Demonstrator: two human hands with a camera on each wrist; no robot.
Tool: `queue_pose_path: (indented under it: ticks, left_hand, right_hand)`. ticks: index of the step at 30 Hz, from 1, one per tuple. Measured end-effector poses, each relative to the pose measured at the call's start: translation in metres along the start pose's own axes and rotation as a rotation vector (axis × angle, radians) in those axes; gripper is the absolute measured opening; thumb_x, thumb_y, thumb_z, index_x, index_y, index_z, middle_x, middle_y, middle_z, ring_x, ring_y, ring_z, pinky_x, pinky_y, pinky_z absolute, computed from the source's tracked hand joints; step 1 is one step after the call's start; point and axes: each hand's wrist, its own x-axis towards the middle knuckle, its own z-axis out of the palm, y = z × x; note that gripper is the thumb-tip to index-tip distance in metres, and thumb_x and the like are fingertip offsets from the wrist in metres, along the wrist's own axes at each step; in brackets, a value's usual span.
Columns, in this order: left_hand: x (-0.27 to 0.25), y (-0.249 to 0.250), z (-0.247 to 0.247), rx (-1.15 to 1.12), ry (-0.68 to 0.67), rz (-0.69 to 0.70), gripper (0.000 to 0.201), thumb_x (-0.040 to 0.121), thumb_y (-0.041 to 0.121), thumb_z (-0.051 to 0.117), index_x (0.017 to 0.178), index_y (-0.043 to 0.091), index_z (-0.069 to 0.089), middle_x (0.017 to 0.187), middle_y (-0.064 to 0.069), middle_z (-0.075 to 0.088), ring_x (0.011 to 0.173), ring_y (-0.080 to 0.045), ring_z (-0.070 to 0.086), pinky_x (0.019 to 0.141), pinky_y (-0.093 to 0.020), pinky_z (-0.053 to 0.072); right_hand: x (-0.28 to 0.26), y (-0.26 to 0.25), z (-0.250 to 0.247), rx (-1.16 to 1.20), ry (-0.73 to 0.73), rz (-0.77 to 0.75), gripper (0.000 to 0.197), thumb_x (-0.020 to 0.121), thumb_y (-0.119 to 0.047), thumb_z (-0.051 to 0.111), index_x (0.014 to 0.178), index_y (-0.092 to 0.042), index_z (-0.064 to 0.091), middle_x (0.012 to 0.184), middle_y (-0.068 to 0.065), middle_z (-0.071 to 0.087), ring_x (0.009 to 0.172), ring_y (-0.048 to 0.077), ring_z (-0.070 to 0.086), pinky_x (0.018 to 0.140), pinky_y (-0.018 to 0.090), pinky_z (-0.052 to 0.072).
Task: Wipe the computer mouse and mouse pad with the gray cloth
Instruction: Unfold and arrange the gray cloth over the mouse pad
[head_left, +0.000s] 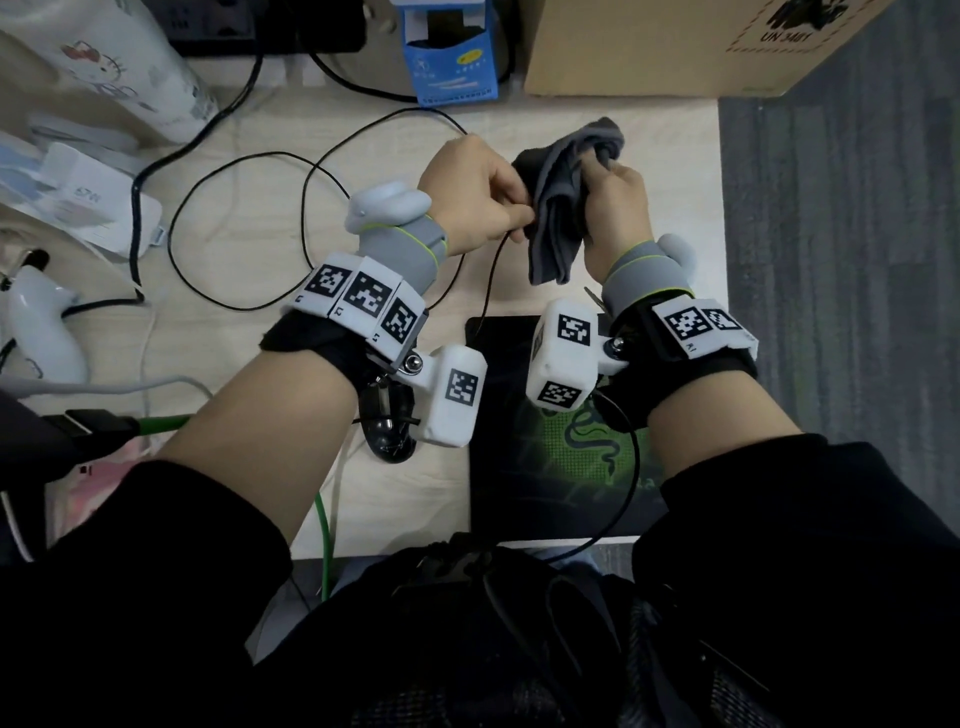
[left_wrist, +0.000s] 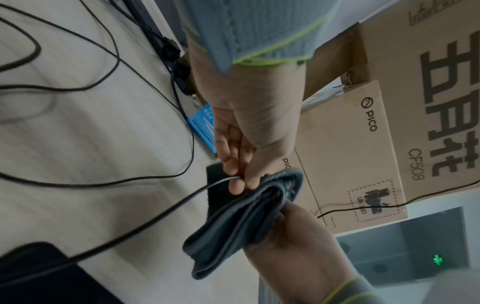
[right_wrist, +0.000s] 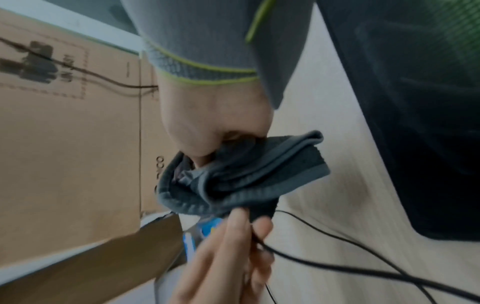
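Note:
Above the desk, my right hand (head_left: 605, 182) grips the folded gray cloth (head_left: 558, 223) and presses it against what my left hand (head_left: 506, 208) holds. The left hand's fingers (left_wrist: 235, 174) pinch a black cable and a black object that looks like the computer mouse (right_wrist: 262, 214). The cloth (left_wrist: 246, 222) hides most of it. In the right wrist view the cloth (right_wrist: 246, 176) bunches under my right thumb. The black mouse pad (head_left: 519, 467) with a green snake logo lies flat near the desk's front edge, below both wrists, and shows as a dark slab (right_wrist: 415, 123).
Loose black cables (head_left: 234, 234) loop over the desk's left half. A blue carton (head_left: 449, 57) and a cardboard box (head_left: 675, 47) stand at the back. A white controller (head_left: 47, 322) lies at far left. The desk ends at the right by grey carpet (head_left: 831, 260).

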Motion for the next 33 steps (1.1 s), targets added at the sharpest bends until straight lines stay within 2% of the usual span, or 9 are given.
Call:
queue_pose_path:
  ticks: [4,6,9,13,16,18,22,26,33]
  left_hand:
    - [0.001,-0.009,0.006,-0.009,0.118,-0.02,0.009,0.077,0.013,0.068,0.076,0.007,0.075,0.064,-0.005,0.069,0.044,0.011,0.055,0.06,-0.016,0.048]
    - [0.003,-0.006,0.011,-0.028,0.158,-0.03,0.01,0.076,0.014,0.068,0.077,0.008,0.075,0.065,-0.005,0.07,0.049,0.009,0.058,0.065,-0.019,0.051]
    - [0.005,0.002,0.015,-0.002,0.197,-0.042,0.014,0.074,0.014,0.066,0.08,0.007,0.077,0.07,-0.005,0.07,0.055,-0.001,0.058,0.062,-0.017,0.047]
    - [0.005,0.007,0.015,0.085,0.166,-0.048,0.019,0.071,0.01,0.059,0.079,0.004,0.076,0.074,-0.015,0.072,0.067,-0.023,0.063,0.064,-0.026,0.047]
    - [0.007,0.011,0.017,0.219,0.123,-0.058,0.016,0.073,0.01,0.058,0.062,0.002,0.066,0.064,-0.027,0.052,0.068,-0.042,0.052,0.056,-0.028,0.032]
    - [0.007,0.014,0.018,0.26,0.094,-0.063,0.02,0.069,0.016,0.055,0.052,0.004,0.054,0.071,-0.034,0.049,0.069,-0.046,0.046,0.054,-0.03,0.032]
    - [0.013,0.017,0.015,0.131,0.053,-0.05,0.028,0.062,0.009,0.051,0.077,-0.001,0.073,0.079,-0.023,0.072,0.077,-0.036,0.068,0.069,-0.036,0.057]
    - [0.02,0.01,0.015,0.122,0.094,-0.046,0.024,0.071,0.0,0.055,0.084,0.002,0.075,0.081,-0.016,0.073,0.077,-0.03,0.068,0.072,-0.031,0.054]
    - [0.032,-0.007,0.021,-0.029,0.346,-0.157,0.01,0.081,0.022,0.065,0.075,0.018,0.071,0.062,0.007,0.066,0.043,0.008,0.054,0.059,-0.017,0.046]
  right_hand:
    - [0.005,0.006,-0.019,0.186,-0.104,0.095,0.024,0.096,-0.017,0.042,0.108,-0.005,0.06,0.103,0.014,0.064,0.097,0.026,0.061,0.087,0.034,0.05]
    - [0.006,0.009,-0.024,0.275,-0.209,0.138,0.031,0.098,-0.016,0.035,0.119,-0.002,0.053,0.116,0.019,0.059,0.107,0.029,0.058,0.094,0.038,0.049]
    - [0.003,0.008,-0.026,0.298,-0.354,0.116,0.029,0.095,-0.014,0.038,0.113,-0.001,0.056,0.106,0.015,0.064,0.104,0.029,0.06,0.084,0.034,0.055]
    - [0.001,0.005,-0.024,0.152,-0.355,0.001,0.01,0.083,-0.006,0.053,0.089,-0.007,0.061,0.077,0.005,0.069,0.079,0.019,0.064,0.073,0.027,0.054]
    - [0.002,0.003,-0.016,-0.002,-0.315,-0.097,0.015,0.091,0.001,0.052,0.082,-0.007,0.061,0.065,-0.003,0.07,0.065,0.01,0.066,0.065,0.022,0.053]
    - [0.005,0.001,-0.007,-0.128,-0.257,-0.132,0.013,0.088,-0.008,0.056,0.075,-0.009,0.06,0.065,0.002,0.064,0.064,0.013,0.062,0.063,0.023,0.05]
    - [0.014,0.001,0.001,-0.135,-0.086,-0.075,0.027,0.087,-0.022,0.057,0.064,-0.01,0.055,0.068,0.007,0.052,0.073,0.021,0.048,0.067,0.032,0.04]
    - [0.018,0.006,-0.002,-0.04,-0.008,-0.054,0.035,0.089,-0.012,0.056,0.055,-0.012,0.048,0.059,0.003,0.044,0.061,0.017,0.039,0.061,0.03,0.034]
    - [0.018,0.005,-0.026,-0.041,0.063,0.028,0.037,0.096,-0.016,0.049,0.059,-0.013,0.046,0.054,0.0,0.043,0.057,0.017,0.04,0.056,0.023,0.036]
